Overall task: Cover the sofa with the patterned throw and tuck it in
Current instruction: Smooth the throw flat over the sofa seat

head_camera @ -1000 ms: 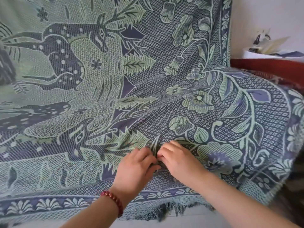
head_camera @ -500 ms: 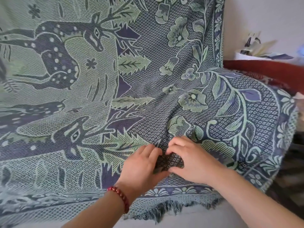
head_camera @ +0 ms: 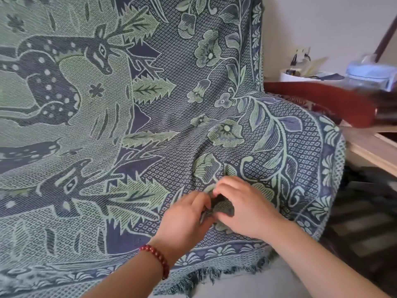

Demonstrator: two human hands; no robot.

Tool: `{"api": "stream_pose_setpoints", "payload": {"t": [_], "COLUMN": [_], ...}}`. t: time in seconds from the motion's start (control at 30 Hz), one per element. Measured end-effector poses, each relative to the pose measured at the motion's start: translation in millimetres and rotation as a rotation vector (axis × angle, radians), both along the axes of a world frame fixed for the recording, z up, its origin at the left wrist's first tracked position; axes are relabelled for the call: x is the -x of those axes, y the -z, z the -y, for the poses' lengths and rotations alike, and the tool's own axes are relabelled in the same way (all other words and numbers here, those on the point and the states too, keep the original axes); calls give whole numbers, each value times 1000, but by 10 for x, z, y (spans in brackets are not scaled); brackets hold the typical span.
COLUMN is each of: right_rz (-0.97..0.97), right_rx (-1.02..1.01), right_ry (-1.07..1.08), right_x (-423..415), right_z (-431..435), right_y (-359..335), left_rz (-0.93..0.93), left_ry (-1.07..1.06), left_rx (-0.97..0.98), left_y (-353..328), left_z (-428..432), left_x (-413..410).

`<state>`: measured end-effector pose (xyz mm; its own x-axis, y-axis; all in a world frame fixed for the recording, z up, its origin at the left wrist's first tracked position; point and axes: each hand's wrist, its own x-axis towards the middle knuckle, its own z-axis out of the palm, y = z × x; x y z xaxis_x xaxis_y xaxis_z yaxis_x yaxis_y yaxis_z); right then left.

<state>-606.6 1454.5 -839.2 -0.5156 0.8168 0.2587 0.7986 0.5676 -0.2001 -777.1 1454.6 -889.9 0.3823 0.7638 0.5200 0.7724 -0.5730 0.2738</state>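
Head cam: left hand (head_camera: 187, 220) and right hand (head_camera: 247, 207) bunching the patterned throw (head_camera: 150, 125) near the seat's front edge.
Throw covers sofa (head_camera: 318, 97) back and seat, fringe hanging over front edge. Hands touching, fingers curled, both pinching one raised fold (head_camera: 222, 206). Left wrist has a red bead bracelet (head_camera: 158, 260).

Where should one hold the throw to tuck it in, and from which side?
Likely the raised fold of the throw, pinched from above, left hand and right hand on either side: it stands up from the flat cloth, which offers nothing to grasp.
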Motion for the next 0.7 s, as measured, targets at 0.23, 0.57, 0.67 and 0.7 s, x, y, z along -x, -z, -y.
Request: {"api": "stream_pose_setpoints", "payload": {"t": [0.23, 0.57, 0.67, 0.7], "right_rz": [83, 38, 49, 59], "right_rx": [35, 83, 91, 90], "right_ry": [109, 163, 197, 210], "right_x": [-406, -569, -698, -772], "right_z": [-56, -120, -86, -68], "right_y": [32, -19, -34, -32], "left_rz": [-293, -44, 9, 20], "left_ry": [-128, -142, -94, -74], "left_rx": [58, -36, 3, 28], "left_y": [-210, -178, -193, -168], "left_z": [-84, -148, -55, -4], "left_x": [-359, -479, -639, -705]}}
